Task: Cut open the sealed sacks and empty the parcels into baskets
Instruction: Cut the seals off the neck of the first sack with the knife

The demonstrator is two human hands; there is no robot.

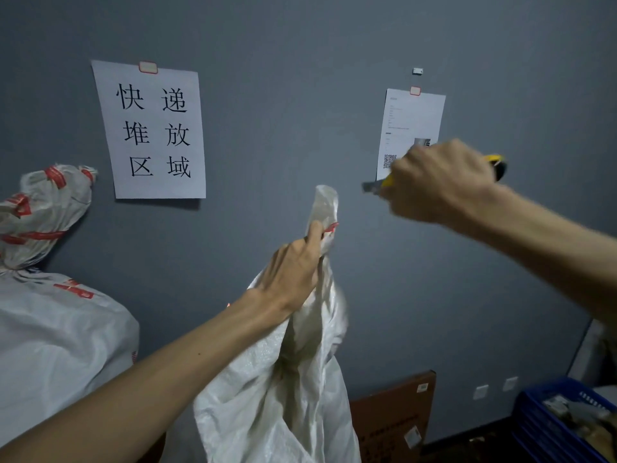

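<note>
A white woven sack (pixel 277 389) hangs in front of me. My left hand (pixel 293 272) grips its bunched neck, where a bit of red tie shows; the sack's tip (pixel 325 202) sticks up above the fist. To the upper right, apart from the sack, my right hand (pixel 440 182) is closed on a yellow utility knife (pixel 380 185), its short blade pointing left. A blue basket (pixel 541 416) with parcels in it sits at the lower right.
Two more sealed white sacks with red tape (pixel 50 322) lean against the grey wall at left. A paper sign (pixel 153 128) and a smaller printed sheet (pixel 410 125) hang on the wall. A flat cardboard box (pixel 394 416) stands against the wall behind the sack.
</note>
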